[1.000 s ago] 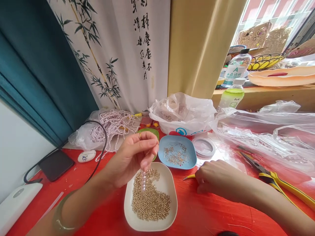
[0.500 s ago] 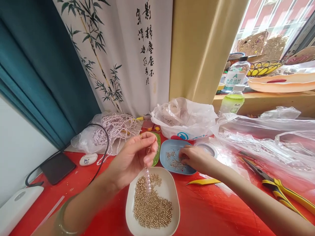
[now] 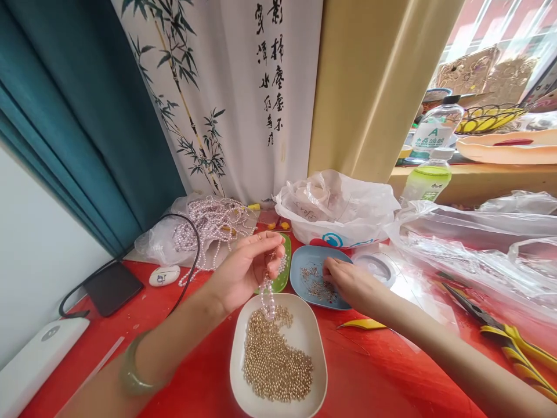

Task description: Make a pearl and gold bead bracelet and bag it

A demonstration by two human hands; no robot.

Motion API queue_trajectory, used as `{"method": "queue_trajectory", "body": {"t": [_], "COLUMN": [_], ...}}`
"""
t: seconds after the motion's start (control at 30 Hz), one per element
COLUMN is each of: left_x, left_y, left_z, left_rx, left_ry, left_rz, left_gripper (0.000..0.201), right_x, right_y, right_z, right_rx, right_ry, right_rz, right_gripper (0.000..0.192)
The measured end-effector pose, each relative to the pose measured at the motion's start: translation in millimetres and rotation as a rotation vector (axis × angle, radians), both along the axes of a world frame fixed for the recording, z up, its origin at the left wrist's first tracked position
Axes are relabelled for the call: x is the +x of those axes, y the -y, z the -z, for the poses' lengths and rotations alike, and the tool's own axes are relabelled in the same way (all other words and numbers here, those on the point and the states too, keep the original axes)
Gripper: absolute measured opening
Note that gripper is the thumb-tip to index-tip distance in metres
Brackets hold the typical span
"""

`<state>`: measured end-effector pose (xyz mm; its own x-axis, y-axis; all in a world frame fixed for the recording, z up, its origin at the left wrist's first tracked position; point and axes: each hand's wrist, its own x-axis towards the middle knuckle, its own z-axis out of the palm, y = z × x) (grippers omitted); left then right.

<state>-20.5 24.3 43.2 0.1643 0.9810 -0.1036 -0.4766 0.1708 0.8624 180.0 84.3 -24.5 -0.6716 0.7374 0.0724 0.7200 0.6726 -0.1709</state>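
Red table top carries the work, ordered here by size. A white plastic bag sits at the back, a heap of pearl strands to its left. In front stands a white dish of small gold beads. Behind it are a blue dish of fine metal pins and a green dish, largely hidden. Yellow-handled pliers lie well to the right.

Left hand: fingers pinched together on the top of a short pearl strand, which hangs straight down with its lower end just above the gold beads.

Right hand: fingertips curled down into the blue dish, touching the pins. Whether a pin is actually gripped cannot be told.

Handling, as a judgement: the pearl strand is light and limp, will swing freely, and its pearls are smooth, so a pinch at the upper end is the sound hold. The pins are thin, stiff and very light, likely to bend or slip; fingertips on the shaft of a single pin suit them best.
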Motion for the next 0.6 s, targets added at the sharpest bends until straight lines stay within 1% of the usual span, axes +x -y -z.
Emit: {"method": "queue_trajectory", "body": {"t": [0.2,0.33,0.43,0.5,0.6], "left_x": [10.2,19.3,26.2,28.8,28.3], "left_y": [-3.6,-2.6,-0.7,-0.4,-2.2], "left_z": [25.0,39.8,46.9,50.2,53.2], "left_rx": [-0.106,-0.105,-0.095,-0.094,-0.062], "left_ry": [-0.029,0.002,0.078,0.085,-0.038], "left_rz": [0.12,0.163,0.169,0.17,0.196], "left_gripper": [0.007,0.007,0.008,0.009,0.01], "right_x": [1.3,4.6,6.8,7.3,7.1], "right_y": [2.6,3.1,3.3,3.6,3.7], "right_z": [2.7,4.0,4.7,5.6,7.0], "right_rx": [-0.036,-0.071,-0.091,-0.101,-0.11], "right_ry": [-0.133,-0.21,-0.248,-0.265,-0.283], "right_rz": [0.04,0.047,0.05,0.053,0.057], "right_gripper": [0.017,0.016,0.017,0.02,0.024]}}
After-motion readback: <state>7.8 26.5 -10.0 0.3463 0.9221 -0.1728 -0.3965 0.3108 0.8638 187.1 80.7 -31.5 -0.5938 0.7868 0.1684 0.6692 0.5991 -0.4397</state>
